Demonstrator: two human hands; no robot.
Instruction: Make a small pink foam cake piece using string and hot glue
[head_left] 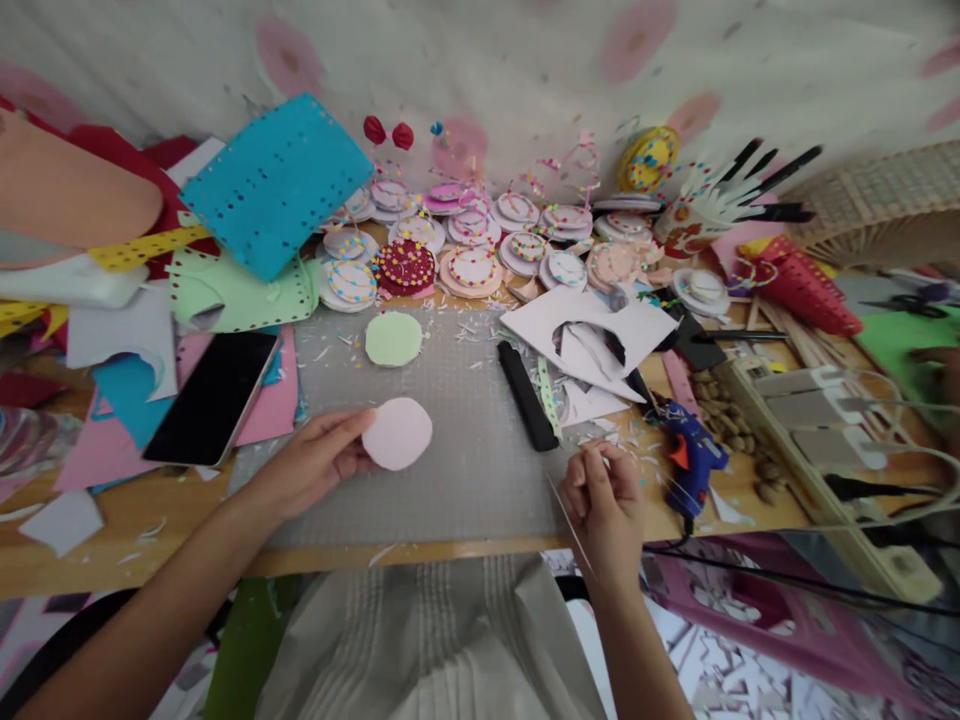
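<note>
My left hand (337, 447) pinches a pale pinkish-white round foam disc (399, 434) by its left edge, above the grey cutting mat (465, 480). At the mat's right edge, my right hand (604, 500) is closed with its fingertips together. A thin pale strand (571, 528) runs beside that hand toward the wrist; whether the fingers grip it I cannot tell. On the mat beyond my left hand lies a light green disc (394, 338). A black utility knife (529, 397) lies between the hands, beside a narrow green dotted strip (549, 398).
Decorated little foam hats (471, 268) stand in rows at the back. Cut white sheets (589, 335), a blue glue gun (690, 455) and a power strip (825, 470) are on the right. A phone (214, 398) rests on coloured foam sheets at left, near a blue sheet (277, 185).
</note>
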